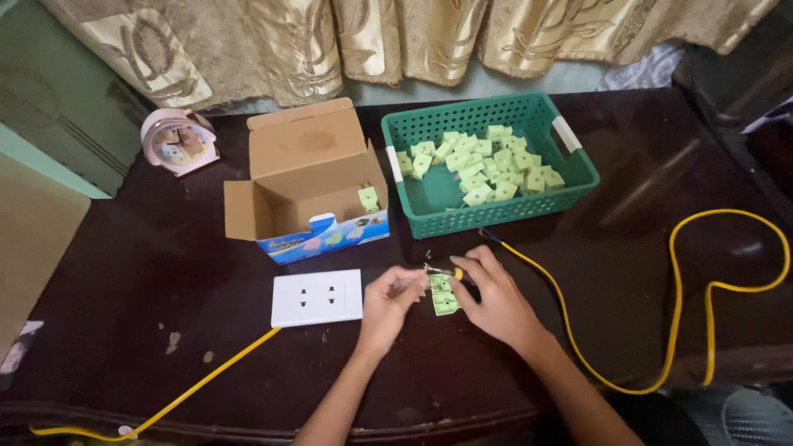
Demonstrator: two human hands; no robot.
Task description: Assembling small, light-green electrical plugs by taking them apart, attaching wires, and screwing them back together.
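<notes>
Both forearms come in from the near edge of the dark table (165,264), hands meeting at centre. Left hand (387,307) is curled, fingers pinched on the left side of a small pale-green plug piece (443,296). Right hand (494,299) is closed over its right side, thumb and forefinger also gripping a small screwdriver (442,271) with a yellow end, lying across the top of the piece. The piece sits just above the tabletop, in front of the green basket (429,215) of matching parts. White socket plate (317,297) lies just left; open cardboard box (307,177) behind it. Yellow cable (679,318) loops on the right.
</notes>
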